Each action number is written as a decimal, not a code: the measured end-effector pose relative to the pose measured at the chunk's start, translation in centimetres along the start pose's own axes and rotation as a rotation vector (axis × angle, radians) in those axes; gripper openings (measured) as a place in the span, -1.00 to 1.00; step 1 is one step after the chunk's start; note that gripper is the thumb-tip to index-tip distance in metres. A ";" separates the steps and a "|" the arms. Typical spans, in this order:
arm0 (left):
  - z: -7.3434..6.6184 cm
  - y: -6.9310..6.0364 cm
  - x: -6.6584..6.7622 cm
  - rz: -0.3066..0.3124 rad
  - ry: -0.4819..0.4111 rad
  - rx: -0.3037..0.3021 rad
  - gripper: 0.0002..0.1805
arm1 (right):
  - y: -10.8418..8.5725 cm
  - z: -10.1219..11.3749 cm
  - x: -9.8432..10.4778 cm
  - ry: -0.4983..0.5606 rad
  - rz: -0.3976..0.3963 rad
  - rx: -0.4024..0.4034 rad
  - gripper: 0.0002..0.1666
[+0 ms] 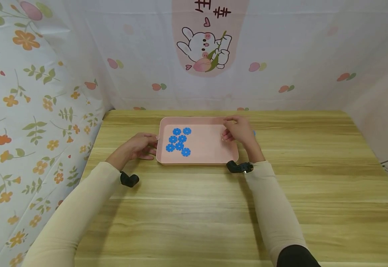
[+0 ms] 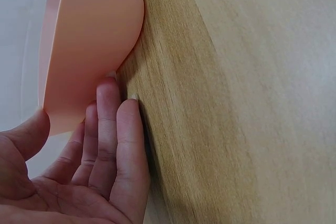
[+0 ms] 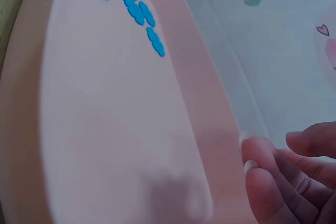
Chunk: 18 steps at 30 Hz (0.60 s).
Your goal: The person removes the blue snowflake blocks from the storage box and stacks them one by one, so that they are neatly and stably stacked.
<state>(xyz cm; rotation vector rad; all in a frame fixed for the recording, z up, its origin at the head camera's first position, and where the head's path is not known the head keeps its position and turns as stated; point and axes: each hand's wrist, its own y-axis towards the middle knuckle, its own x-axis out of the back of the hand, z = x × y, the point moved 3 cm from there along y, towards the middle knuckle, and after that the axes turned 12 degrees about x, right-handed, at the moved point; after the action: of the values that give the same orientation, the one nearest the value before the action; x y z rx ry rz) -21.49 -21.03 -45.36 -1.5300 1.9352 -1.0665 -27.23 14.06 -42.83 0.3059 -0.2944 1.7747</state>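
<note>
In the head view, a pink tray lies on the table with several blue flower-shaped pieces on its left side. My left hand is at the tray's left end; the left wrist view shows its thumb touching the rim of the tray and its nearly straight fingers against the outer wall. Over the tray's right end is my right hand, its fingers loosely bent with nothing visible between them. The right wrist view shows this hand beside the tray wall, away from the blue pieces.
Another blue piece shows partly behind my right hand, just right of the tray. The wooden table extends in front and to both sides. A patterned white cloth hangs behind the table and along its left side.
</note>
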 end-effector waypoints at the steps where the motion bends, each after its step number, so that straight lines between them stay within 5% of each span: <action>1: 0.0 0.0 0.0 0.002 -0.002 0.000 -0.52 | 0.1 0.0 -0.3 -0.007 0.016 0.000 -0.57; 10: 0.0 0.0 0.0 -0.002 0.005 -0.001 -0.52 | 0.4 0.0 -3.1 0.062 0.158 0.015 -0.54; 18: 0.0 -0.1 0.1 -0.007 0.016 -0.005 -0.52 | 0.6 0.2 -5.3 -0.006 0.218 0.059 -0.61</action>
<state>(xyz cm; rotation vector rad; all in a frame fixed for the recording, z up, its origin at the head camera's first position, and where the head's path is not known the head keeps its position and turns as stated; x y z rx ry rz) -21.46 -21.12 -45.29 -1.5366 1.9457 -1.0810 -26.65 9.04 -44.63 0.3315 -0.2882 1.9999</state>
